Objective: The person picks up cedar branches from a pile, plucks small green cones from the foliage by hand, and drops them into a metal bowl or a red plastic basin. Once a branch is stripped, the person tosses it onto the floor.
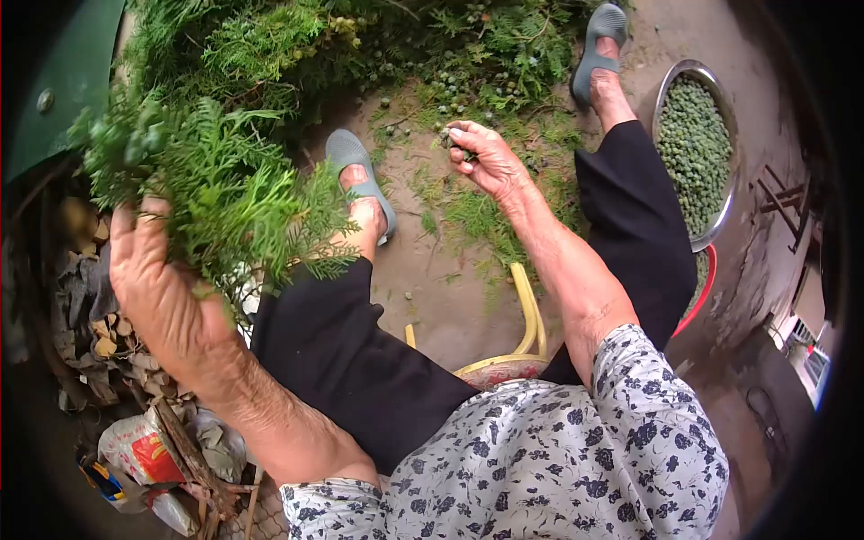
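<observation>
My left hand [175, 297], raised at the left, is closed on a leafy green arborvitae branch [234, 189]. Its flat sprays spread to the right over my knee, and part of the grip is hidden behind the foliage. Out in front of me, my right hand [490, 162] has its fingers curled round a few small green cones [447, 139], which show at the fingertips. It is apart from the branch. Below and beyond that hand, loose cones and leaf bits [477, 216] are scattered on the ground.
A heap of cut branches [270, 54] lies ahead. At the right stands a metal basin [731, 117] of green cones, beside a red-rimmed container [706, 292]. A yellow-framed stool [526, 310] is under me. Firewood and bags [135, 445] lie at the left.
</observation>
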`<state>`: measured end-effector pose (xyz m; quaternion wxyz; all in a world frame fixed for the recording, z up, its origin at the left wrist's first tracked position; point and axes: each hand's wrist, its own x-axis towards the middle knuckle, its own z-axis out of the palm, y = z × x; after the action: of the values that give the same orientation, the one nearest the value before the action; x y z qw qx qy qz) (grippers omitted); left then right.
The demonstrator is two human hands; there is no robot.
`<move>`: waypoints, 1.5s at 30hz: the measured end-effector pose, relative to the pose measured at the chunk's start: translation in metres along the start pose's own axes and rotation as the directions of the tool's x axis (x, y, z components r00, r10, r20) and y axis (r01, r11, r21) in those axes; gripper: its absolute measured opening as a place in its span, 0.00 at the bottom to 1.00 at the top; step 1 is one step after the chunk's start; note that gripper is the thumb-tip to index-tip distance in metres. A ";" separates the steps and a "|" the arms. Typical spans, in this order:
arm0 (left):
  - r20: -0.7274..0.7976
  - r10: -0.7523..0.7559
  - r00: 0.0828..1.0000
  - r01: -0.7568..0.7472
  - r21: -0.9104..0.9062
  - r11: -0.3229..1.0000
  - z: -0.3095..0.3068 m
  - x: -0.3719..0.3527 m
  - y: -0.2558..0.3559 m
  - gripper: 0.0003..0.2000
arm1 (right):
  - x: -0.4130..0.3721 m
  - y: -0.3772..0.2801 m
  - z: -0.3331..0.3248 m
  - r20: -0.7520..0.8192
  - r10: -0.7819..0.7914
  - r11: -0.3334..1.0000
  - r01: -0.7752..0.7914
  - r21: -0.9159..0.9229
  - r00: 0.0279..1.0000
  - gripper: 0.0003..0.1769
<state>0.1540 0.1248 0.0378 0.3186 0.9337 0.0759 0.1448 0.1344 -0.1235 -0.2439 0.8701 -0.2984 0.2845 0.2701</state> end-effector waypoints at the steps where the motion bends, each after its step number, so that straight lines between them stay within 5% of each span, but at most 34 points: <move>1: 0.111 -0.353 0.929 0.350 -0.572 0.741 0.014 0.006 0.014 0.18 | -0.009 -0.013 0.009 0.065 -0.044 0.995 0.038 0.095 0.997 0.10; 2: 0.155 -0.308 0.939 0.340 -0.553 0.760 0.023 0.008 0.018 0.18 | -0.019 -0.026 0.020 0.099 -0.075 0.988 0.060 0.141 0.992 0.09; 3: 0.242 -0.245 0.939 0.340 -0.543 0.767 0.031 0.012 0.014 0.29 | -0.028 -0.037 0.030 0.107 -0.098 0.988 0.084 0.132 0.989 0.09; 5: 0.161 -0.293 0.942 0.334 -0.507 0.795 0.049 0.012 0.029 0.33 | -0.043 -0.056 0.049 0.186 -0.158 0.978 0.127 0.168 0.970 0.09; 7: 0.213 -0.112 0.971 0.216 -0.564 0.797 0.055 0.010 0.041 0.31 | -0.062 -0.071 0.071 0.220 -0.201 0.973 0.170 0.153 0.955 0.08; 9: 0.267 0.032 0.963 0.144 -0.614 0.776 0.065 0.009 0.035 0.18 | -0.085 -0.085 0.093 0.246 -0.276 0.960 0.256 0.111 0.929 0.08; 11: 0.401 0.031 0.916 0.238 -0.602 0.762 0.068 0.004 0.046 0.11 | -0.107 -0.097 0.110 0.270 -0.334 0.942 0.332 0.056 0.903 0.08; 17: 0.466 0.287 0.837 0.000 -0.524 0.852 0.081 -0.015 0.063 0.14 | -0.150 -0.114 0.142 0.250 -0.429 0.851 0.481 -0.209 0.868 0.10; 18: 0.379 0.310 0.872 -0.016 -0.611 0.791 0.086 -0.019 0.063 0.12 | -0.151 -0.113 0.144 0.248 -0.433 0.852 0.483 -0.203 0.867 0.10; 27: 0.253 0.331 0.909 -0.082 -0.669 0.738 0.081 -0.023 0.055 0.07 | -0.177 -0.110 0.174 0.334 -0.387 0.741 0.506 -0.441 0.859 0.12; 30: 0.211 0.370 0.905 -0.165 -0.627 0.761 0.084 -0.021 0.051 0.08 | -0.175 -0.112 0.178 0.307 -0.533 0.501 0.586 -0.636 0.789 0.09; 33: 0.197 0.288 0.937 -0.100 -0.640 0.761 0.093 -0.020 0.053 0.08 | -0.166 -0.134 0.167 0.302 -0.559 0.620 0.631 -0.465 0.772 0.09; 36: 0.405 0.128 0.905 0.184 -0.647 0.740 0.097 -0.022 0.055 0.18 | -0.171 -0.136 0.165 0.247 -0.576 0.651 0.620 -0.438 0.779 0.09; 40: 0.491 0.269 0.828 0.124 -0.628 0.768 0.114 -0.021 0.071 0.18 | -0.159 -0.135 0.146 0.232 -0.592 0.641 0.625 -0.446 0.772 0.09; 45: 0.426 0.317 0.848 0.108 -0.723 0.682 0.142 -0.029 0.088 0.12 | -0.156 -0.139 0.132 0.194 -0.599 0.674 0.620 -0.402 0.777 0.09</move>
<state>0.1764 -0.0322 -0.0219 0.6594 0.7363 -0.1319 -0.0758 0.1595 -0.1756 -0.0039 0.8242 -0.5600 0.0793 0.0290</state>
